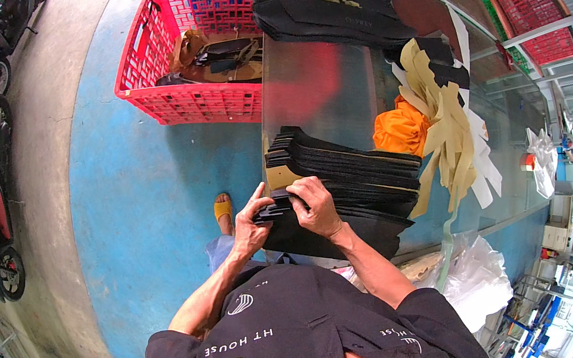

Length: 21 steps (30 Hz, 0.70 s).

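My left hand (pixel 251 226) is closed on the left ends of several thin black flat pieces (pixel 273 211), its thumb and fingers pinching their edges. From above, my right hand (pixel 315 208) grips the same pieces with curled fingers. Beyond my hands a fanned stack of black cut pieces (pixel 352 164) with some tan layers lies on the metal-topped table (pixel 318 75). More black sheets (pixel 356 232) spread out at the near edge, beside my right wrist. What the pieces are for cannot be made out.
A red plastic crate (pixel 206 105) with brown and black items stands at the far left of the table. Black sheets (pixel 331 12) are piled at the back. An orange cloth bundle (pixel 399 130), tan strips (pixel 445 130) and a clear plastic bag (pixel 474 280) lie to the right.
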Each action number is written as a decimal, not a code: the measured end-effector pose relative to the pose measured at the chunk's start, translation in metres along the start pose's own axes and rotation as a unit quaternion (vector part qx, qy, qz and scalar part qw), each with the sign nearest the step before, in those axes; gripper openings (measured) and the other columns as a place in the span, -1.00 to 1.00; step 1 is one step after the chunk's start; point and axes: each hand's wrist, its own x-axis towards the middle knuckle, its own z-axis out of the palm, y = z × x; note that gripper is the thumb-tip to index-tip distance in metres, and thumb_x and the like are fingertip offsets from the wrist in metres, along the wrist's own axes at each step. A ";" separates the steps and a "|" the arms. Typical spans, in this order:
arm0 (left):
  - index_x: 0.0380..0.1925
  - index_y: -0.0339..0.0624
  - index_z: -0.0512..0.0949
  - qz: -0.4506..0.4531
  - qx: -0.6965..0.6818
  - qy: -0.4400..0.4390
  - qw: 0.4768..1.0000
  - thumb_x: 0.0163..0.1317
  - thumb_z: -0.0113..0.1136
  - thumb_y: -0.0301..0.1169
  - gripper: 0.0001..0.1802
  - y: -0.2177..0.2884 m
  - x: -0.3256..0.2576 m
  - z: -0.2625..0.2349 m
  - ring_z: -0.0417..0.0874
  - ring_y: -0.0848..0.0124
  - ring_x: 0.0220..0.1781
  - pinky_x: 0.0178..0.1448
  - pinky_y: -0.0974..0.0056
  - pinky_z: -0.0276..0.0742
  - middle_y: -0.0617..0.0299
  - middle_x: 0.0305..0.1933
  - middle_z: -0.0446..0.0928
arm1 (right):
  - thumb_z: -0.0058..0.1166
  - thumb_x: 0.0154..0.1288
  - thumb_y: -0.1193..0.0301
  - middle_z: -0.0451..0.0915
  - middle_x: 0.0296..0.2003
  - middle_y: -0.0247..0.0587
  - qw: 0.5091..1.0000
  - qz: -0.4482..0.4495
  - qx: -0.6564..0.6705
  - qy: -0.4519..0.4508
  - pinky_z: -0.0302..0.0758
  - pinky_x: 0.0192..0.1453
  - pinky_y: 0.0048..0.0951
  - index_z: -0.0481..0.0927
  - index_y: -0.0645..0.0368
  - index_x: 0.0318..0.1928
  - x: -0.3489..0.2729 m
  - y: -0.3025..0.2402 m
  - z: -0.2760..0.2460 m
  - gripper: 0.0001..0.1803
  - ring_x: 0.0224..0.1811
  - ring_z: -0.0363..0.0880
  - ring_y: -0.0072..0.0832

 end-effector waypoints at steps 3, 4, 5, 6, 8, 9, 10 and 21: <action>-0.14 -0.20 0.56 0.047 0.054 0.014 0.997 -0.08 0.22 -0.72 -0.59 0.004 -0.001 0.001 0.53 0.30 0.20 0.09 0.30 0.49 0.05 0.31 0.40 | 0.23 0.00 0.60 0.61 -0.24 -0.10 0.996 0.021 0.055 -0.060 0.50 -0.03 -0.29 0.58 0.25 -0.22 0.008 -0.003 -0.012 -0.74 -0.14 0.56 -0.17; -0.16 -0.18 0.56 0.073 0.089 0.015 0.993 -0.10 0.21 -0.72 -0.58 0.004 0.000 0.000 0.56 0.27 0.16 0.10 0.29 0.50 0.09 0.26 0.44 | 0.24 0.01 0.59 0.62 -0.27 -0.11 0.995 0.021 0.071 -0.074 0.51 -0.06 -0.30 0.60 0.25 -0.22 0.011 -0.003 -0.017 -0.75 -0.17 0.57 -0.20; -0.15 -0.19 0.55 0.065 0.077 0.010 0.995 -0.12 0.20 -0.73 -0.56 0.005 0.000 0.000 0.55 0.22 0.18 0.14 0.26 0.48 0.08 0.24 0.45 | 0.25 0.03 0.58 0.62 -0.29 -0.11 0.992 0.022 0.086 -0.088 0.51 -0.09 -0.32 0.61 0.26 -0.23 0.014 -0.004 -0.022 -0.77 -0.20 0.58 -0.22; -0.15 -0.20 0.54 0.058 0.065 0.005 0.996 -0.14 0.18 -0.74 -0.54 0.006 -0.001 0.000 0.53 0.18 0.20 0.18 0.23 0.47 0.06 0.22 0.47 | 0.26 0.04 0.57 0.63 -0.31 -0.11 0.989 0.022 0.102 -0.103 0.52 -0.12 -0.33 0.62 0.26 -0.23 0.016 -0.003 -0.025 -0.78 -0.23 0.59 -0.25; -0.14 -0.20 0.51 0.052 0.046 -0.004 0.998 -0.17 0.16 -0.76 -0.52 0.004 -0.002 0.000 0.53 0.14 0.21 0.22 0.21 0.45 0.05 0.17 0.50 | 0.27 0.07 0.54 0.63 -0.35 -0.14 0.981 0.057 0.142 -0.120 0.52 -0.18 -0.39 0.64 0.26 -0.21 0.017 0.002 -0.026 -0.78 -0.31 0.59 -0.33; -0.14 -0.20 0.50 0.054 0.038 -0.008 0.998 -0.17 0.15 -0.76 -0.51 -0.004 -0.003 0.000 0.54 0.15 0.19 0.22 0.21 0.45 0.05 0.14 0.52 | 0.27 0.09 0.52 0.63 -0.37 -0.15 0.976 0.075 0.162 -0.129 0.52 -0.21 -0.41 0.65 0.26 -0.20 0.017 0.003 -0.026 -0.78 -0.34 0.59 -0.36; -0.13 -0.20 0.50 0.056 0.030 -0.013 0.998 -0.17 0.14 -0.76 -0.51 -0.002 -0.002 0.001 0.56 0.16 0.18 0.22 0.21 0.45 0.06 0.11 0.55 | 0.29 0.14 0.44 0.64 -0.41 -0.19 0.966 0.132 0.171 -0.144 0.53 -0.24 -0.40 0.66 0.23 -0.24 0.021 -0.001 -0.029 -0.82 -0.35 0.60 -0.42; 0.13 -0.16 0.47 0.068 0.096 -0.061 0.991 -0.21 0.12 -0.78 -0.26 0.009 0.003 -0.004 0.56 0.22 0.17 0.23 0.24 0.45 0.10 0.06 0.57 | 0.25 0.09 0.38 0.62 -0.27 -0.08 0.967 0.223 -0.044 -0.117 0.57 -0.10 -0.26 0.62 0.23 -0.10 0.027 0.029 0.005 -0.66 -0.20 0.64 -0.17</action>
